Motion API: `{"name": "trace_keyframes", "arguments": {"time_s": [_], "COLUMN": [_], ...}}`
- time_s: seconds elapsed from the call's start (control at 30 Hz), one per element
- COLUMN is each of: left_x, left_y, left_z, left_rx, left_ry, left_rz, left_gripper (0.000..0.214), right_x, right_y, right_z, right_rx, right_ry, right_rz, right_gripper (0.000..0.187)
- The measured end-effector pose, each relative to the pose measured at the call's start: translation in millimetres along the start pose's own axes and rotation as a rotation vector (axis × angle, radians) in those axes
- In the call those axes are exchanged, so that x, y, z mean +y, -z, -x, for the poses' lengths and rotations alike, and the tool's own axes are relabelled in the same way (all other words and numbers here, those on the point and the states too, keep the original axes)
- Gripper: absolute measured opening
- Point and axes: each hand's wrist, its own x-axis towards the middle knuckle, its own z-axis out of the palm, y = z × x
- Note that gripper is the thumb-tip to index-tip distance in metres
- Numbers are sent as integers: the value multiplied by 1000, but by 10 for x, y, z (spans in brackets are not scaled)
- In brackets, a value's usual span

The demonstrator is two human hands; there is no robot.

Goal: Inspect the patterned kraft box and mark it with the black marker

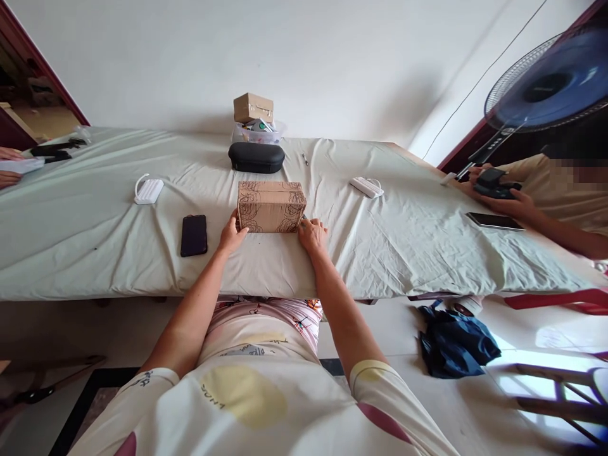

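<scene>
At the far left edge a co-worker's hand (6, 166) lies on some white paper, apart from the person's own hands. On the pale cloth of the bench (95, 247) come a small white gadget (149, 189) with a loop of cord, then a black phone (194, 235) lying face down or dark, near the front edge.

The left hand (231, 235) is loosely cupped, its thumb and fingers against the near left corner of the patterned cardboard box (271, 206). It touches the box but does not close around it. The box sits flat on the bench, in the middle and close to the front edge, directly before the person. It looks closed on every side that shows, and it is not lifted. By my reading little has been done to it so far: no flap is open and nothing has been taken out.

Behind it lie a black zip case (256, 157) and a clear tub (281, 130) with a plain carton (253, 107) on top, and just right of those a pen (304, 158). The right hand (312, 233) rests flat and relaxed on the cloth, fingers at the box's near right corner, holding nothing.

Further right are a white power strip (366, 186), a second phone (494, 220), another co-worker's hand (515, 204) around a dark device (491, 182), and a fan (555, 79).

As for writing, the box bears only drawn swirls and flowers, with no label or brand that I can find. The lettering on the person's sleeve is too small to read
</scene>
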Motion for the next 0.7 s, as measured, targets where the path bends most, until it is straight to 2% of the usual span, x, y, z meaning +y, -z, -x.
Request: {"name": "trace_keyframes", "arguments": {"time_s": [0.23, 0.3, 0.37, 0.47, 0.53, 0.63, 0.7], "left_x": [26, 49, 88, 156, 186, 182, 156], "left_y": [25, 59, 138, 368, 583, 910, 1068], "left_z": [171, 246, 317, 398, 438, 495, 535], "left_rx": [9, 47, 138, 327, 441, 580, 590], "left_ry": [13, 17, 11, 8, 53, 238, 396], "left_rz": [-50, -55, -71, -144, -226, -404, -548], "left_gripper": [83, 79, 72, 59, 51, 48, 53], "right_x": [-12, -11, 1, 50, 98, 166, 189], "right_y": [22, 14, -2, -37, -68, -128, -170], "right_z": [28, 28, 16, -24, -60, -110, -136], "right_rx": [-13, -2, 33, 150, 245, 346, 393], "right_ry": [-10, -10, -23, -76, -93, -52, -16], "right_rz": [0, -16, -50, -129, -207, -346, -425], "right_gripper": [38, 37, 35, 40, 45, 46, 45]}}
